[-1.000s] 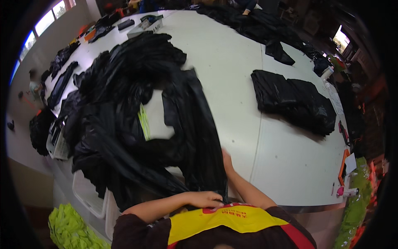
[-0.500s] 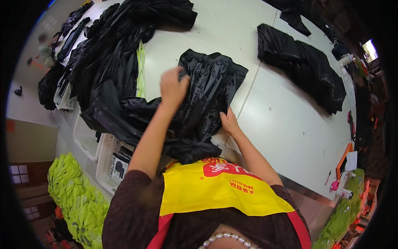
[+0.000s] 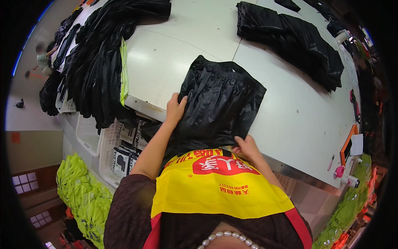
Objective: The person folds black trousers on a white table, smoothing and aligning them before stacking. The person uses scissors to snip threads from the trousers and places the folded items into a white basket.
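Spread on the white table [image 3: 157, 62] in front of me is a pair of shiny black trousers [image 3: 219, 99], with its gathered elastic waistband at the far end. My left hand [image 3: 175, 110] is closed on the left edge of the fabric, thumb on top. Lower down on the right side, my right hand [image 3: 245, 146] pinches the other edge. The near part of the trousers hangs over the table edge against my yellow apron [image 3: 224, 199], where the legs are mostly hidden.
To the left lies a heap of black garments [image 3: 95, 70] with a lime strip. A folded black stack [image 3: 290, 41] rests at the far right. White baskets [image 3: 103, 153] holding packages and a lime-green fabric pile [image 3: 83, 199] are below left. A bottle [image 3: 350, 181] stands near the right edge.
The trousers have come away from the left heap and lie flatter, with the waistband spread wider. My left hand has moved down from the waistband to the side; my right hand has shifted nearer me.
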{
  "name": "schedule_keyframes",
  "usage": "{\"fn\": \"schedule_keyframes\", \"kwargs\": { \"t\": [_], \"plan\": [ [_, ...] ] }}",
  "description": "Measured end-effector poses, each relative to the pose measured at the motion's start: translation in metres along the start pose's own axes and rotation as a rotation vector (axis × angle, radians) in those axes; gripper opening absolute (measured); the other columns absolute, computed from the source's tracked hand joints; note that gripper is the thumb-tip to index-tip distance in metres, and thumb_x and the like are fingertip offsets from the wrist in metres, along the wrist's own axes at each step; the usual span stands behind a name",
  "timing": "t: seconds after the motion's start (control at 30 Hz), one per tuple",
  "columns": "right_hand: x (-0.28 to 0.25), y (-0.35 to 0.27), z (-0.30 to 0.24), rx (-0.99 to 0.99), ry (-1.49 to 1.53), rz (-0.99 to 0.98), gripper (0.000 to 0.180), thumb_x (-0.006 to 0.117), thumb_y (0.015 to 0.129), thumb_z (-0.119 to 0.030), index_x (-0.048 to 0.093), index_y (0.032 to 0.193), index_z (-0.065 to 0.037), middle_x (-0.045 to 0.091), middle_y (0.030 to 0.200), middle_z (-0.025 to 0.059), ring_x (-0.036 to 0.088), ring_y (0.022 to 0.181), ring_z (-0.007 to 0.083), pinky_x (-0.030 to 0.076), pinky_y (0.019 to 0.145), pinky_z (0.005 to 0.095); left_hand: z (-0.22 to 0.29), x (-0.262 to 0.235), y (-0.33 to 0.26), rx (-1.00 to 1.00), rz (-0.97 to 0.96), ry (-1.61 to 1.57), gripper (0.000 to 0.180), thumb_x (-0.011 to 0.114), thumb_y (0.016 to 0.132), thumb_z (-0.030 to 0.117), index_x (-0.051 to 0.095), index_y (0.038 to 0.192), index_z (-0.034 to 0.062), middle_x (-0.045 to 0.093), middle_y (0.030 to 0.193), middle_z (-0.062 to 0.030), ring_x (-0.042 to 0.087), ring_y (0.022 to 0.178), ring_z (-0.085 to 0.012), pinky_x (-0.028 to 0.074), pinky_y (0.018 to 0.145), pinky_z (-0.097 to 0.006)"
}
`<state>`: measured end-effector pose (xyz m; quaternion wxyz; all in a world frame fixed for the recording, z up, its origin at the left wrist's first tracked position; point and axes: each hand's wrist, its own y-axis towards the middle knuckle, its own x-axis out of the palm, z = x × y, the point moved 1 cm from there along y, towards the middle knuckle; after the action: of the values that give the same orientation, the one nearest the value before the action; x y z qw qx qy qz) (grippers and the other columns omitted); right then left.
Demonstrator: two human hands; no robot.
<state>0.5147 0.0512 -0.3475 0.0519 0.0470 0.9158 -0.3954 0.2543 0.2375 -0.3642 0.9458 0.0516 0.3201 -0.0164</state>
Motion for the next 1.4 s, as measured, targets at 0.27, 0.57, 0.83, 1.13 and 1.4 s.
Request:
{"fn": "schedule_keyframes", "kwargs": {
  "t": [0.27,0.57,0.83,1.13,1.4],
  "plan": [
    [-0.068,-0.037,-0.028,-0.031,-0.787,0.121,0.037,0.059,0.083,-0.035,0.060,0.076,0.002,0.063,0.068,0.0142,0.061,0.054,0.0233,0.049,0.055,0.0348,0.020,0.003,-0.062,0.021,-0.329,0.071,0.026,0.058,0.083,0.022,0.047,0.079,-0.0016,0.051,0.069,-0.0255,0.049,0.067,-0.0426,0.041,0.058,-0.039],
    [-0.023,0.024,-0.151,-1.256,-0.830,0.654,0.070,0.067,0.071,-0.047,0.045,0.123,-0.005,0.053,0.116,0.0164,0.043,0.115,0.0307,0.028,0.097,0.0474,0.037,0.013,-0.033,0.317,-0.852,0.298,0.021,0.059,0.076,0.020,0.058,0.083,0.0002,0.059,0.082,-0.0212,0.057,0.080,-0.0387,0.046,0.069,-0.040],
    [0.001,0.077,-0.110,-1.023,-1.007,0.495,0.068,0.075,0.065,-0.034,0.046,0.118,-0.003,0.056,0.093,0.0116,0.050,0.095,0.0261,0.033,0.090,0.0448,0.113,-0.005,0.058,0.331,-1.323,0.782,0.039,0.060,0.076,0.045,0.067,0.086,0.0078,0.065,0.087,-0.0136,0.061,0.084,-0.0298,0.048,0.074,-0.040],
    [0.004,0.072,-0.096,-1.137,-0.899,0.493,0.068,0.076,0.063,-0.023,0.046,0.121,-0.004,0.054,0.089,0.0079,0.050,0.091,0.0243,0.033,0.092,0.0461,0.133,0.117,0.143,0.240,-0.766,0.643,0.051,0.041,0.088,0.048,0.066,0.085,0.0036,0.064,0.080,-0.0156,0.062,0.081,-0.0319,0.047,0.073,-0.040],
    [0.003,0.062,-0.085,-1.397,-0.898,0.592,0.029,0.052,0.079,-0.011,0.055,0.107,-0.012,0.049,0.082,0.0031,0.050,0.086,0.0176,0.034,0.093,0.0428,0.175,0.143,0.133,0.369,-1.078,0.845,0.061,0.038,0.086,0.059,0.067,0.095,0.0061,0.065,0.095,-0.0137,0.060,0.092,-0.0327,0.046,0.080,-0.040]
  ]
}}
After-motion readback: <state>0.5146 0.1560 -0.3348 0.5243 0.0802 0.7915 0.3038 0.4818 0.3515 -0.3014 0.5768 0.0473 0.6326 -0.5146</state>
